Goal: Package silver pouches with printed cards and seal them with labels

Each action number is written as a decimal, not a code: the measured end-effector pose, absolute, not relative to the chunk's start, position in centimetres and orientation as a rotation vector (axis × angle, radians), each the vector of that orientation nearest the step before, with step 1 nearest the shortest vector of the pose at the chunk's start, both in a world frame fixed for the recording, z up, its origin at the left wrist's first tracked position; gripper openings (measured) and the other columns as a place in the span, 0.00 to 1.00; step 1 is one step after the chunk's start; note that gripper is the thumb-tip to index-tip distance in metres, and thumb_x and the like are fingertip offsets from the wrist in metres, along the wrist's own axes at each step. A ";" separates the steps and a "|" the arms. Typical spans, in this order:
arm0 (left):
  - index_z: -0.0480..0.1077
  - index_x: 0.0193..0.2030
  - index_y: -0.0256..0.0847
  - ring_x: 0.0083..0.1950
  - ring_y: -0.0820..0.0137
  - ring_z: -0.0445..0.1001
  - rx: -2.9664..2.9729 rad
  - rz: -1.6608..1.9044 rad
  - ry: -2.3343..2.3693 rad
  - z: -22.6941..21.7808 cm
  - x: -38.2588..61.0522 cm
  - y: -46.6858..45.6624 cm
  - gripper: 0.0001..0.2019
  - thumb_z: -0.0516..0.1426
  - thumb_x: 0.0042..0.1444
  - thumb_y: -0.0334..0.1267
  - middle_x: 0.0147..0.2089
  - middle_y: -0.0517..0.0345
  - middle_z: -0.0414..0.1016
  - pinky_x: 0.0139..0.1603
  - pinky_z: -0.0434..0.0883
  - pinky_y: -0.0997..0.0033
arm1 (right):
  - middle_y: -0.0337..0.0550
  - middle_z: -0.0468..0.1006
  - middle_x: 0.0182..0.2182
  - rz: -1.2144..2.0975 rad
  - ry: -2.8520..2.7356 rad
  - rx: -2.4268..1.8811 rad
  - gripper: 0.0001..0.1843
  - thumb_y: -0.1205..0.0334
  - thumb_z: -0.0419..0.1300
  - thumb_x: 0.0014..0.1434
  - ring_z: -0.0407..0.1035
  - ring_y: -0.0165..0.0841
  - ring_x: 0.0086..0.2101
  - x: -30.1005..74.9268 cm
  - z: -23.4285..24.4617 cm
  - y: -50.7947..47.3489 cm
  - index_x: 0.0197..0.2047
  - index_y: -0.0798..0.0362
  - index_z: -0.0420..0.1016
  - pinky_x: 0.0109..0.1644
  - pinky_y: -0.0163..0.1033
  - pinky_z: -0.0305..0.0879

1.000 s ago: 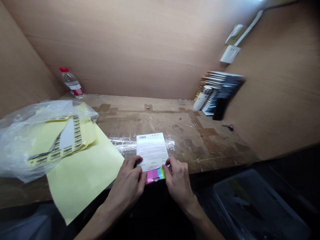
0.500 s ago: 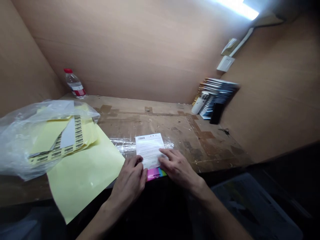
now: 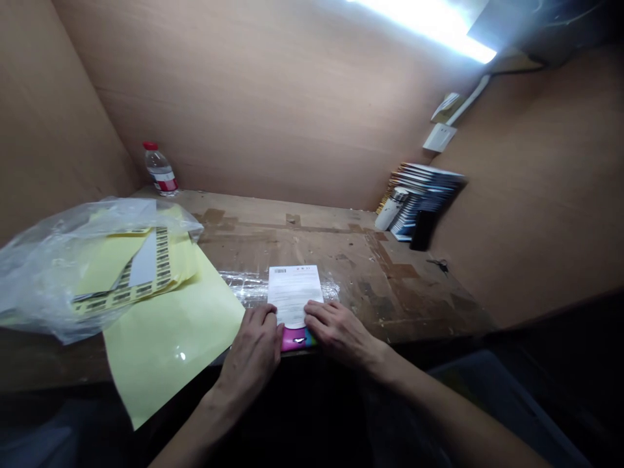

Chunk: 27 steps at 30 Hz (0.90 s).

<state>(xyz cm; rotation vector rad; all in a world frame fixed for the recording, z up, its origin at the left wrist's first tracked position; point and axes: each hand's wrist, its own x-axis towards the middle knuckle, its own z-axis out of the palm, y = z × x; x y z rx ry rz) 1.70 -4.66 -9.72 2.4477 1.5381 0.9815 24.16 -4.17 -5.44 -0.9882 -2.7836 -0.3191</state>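
A flat white printed packet (image 3: 294, 292) lies at the front edge of the table, with a barcode at its top left and small text. At its near end shows a pink, blue and green strip (image 3: 293, 338) with a dark mark. My left hand (image 3: 257, 333) is closed at the packet's lower left edge, fingers curled and thumb against the coloured strip. From the other side, my right hand (image 3: 336, 325) grips the lower right edge, its bent fingertips pressing on the white face. Its thumb is hidden.
Yellow label sheets (image 3: 141, 260) lie partly inside a clear plastic bag (image 3: 39, 279) at left, over a large yellow sheet (image 3: 180, 351). A red-capped bottle (image 3: 160, 172) stands behind. At back right are stacked booklets (image 3: 424, 188), a white flask (image 3: 390, 209), a dark phone-like slab (image 3: 423, 229) and keys (image 3: 439, 264).
My right fingers have shifted left and drawn in, more curled over the packet's lower part. A dark mark on the coloured strip shows more clearly. The camera view has tilted slightly.
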 end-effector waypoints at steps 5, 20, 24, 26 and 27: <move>0.71 0.43 0.36 0.48 0.56 0.69 2.524 0.839 1.552 -9.3 1.6 -4.6 0.08 0.51 0.69 0.29 0.48 0.45 0.73 0.51 0.74 0.51 | 0.56 0.66 0.68 -0.360 -2.603 -0.992 0.27 0.56 0.54 0.74 0.56 0.50 0.69 24.2 -8.1 -7.8 0.71 0.61 0.63 0.72 0.57 0.51; 0.71 0.51 0.44 0.71 0.55 0.63 2.490 0.652 1.481 -7.5 2.1 -5.7 0.10 0.57 0.67 0.44 0.63 0.54 0.73 0.66 0.65 0.51 | 0.49 0.79 0.57 -0.159 -2.502 -0.959 0.18 0.64 0.57 0.71 0.72 0.46 0.53 25.6 -8.4 -8.7 0.62 0.51 0.75 0.59 0.55 0.61; 0.71 0.52 0.44 0.71 0.56 0.63 2.522 0.671 1.472 -7.7 2.1 -5.6 0.11 0.54 0.69 0.44 0.66 0.54 0.71 0.65 0.66 0.51 | 0.45 0.80 0.45 0.228 -2.498 -0.977 0.15 0.63 0.55 0.73 0.74 0.38 0.43 24.3 -4.5 -4.9 0.57 0.45 0.78 0.50 0.47 0.67; 0.70 0.57 0.43 0.73 0.55 0.59 2.558 0.710 1.463 -8.3 2.2 -5.7 0.14 0.52 0.70 0.44 0.69 0.51 0.68 0.70 0.61 0.47 | 0.45 0.79 0.45 0.419 -2.408 -0.938 0.14 0.63 0.54 0.74 0.74 0.37 0.44 21.6 -2.4 -2.7 0.57 0.46 0.78 0.49 0.43 0.69; 0.69 0.60 0.43 0.74 0.55 0.58 2.566 0.734 1.460 -8.7 2.3 -5.7 0.16 0.52 0.71 0.44 0.69 0.49 0.68 0.72 0.58 0.45 | 0.46 0.78 0.46 0.499 -2.391 -0.899 0.15 0.63 0.54 0.74 0.74 0.36 0.45 19.8 -1.6 -1.7 0.57 0.47 0.78 0.49 0.42 0.69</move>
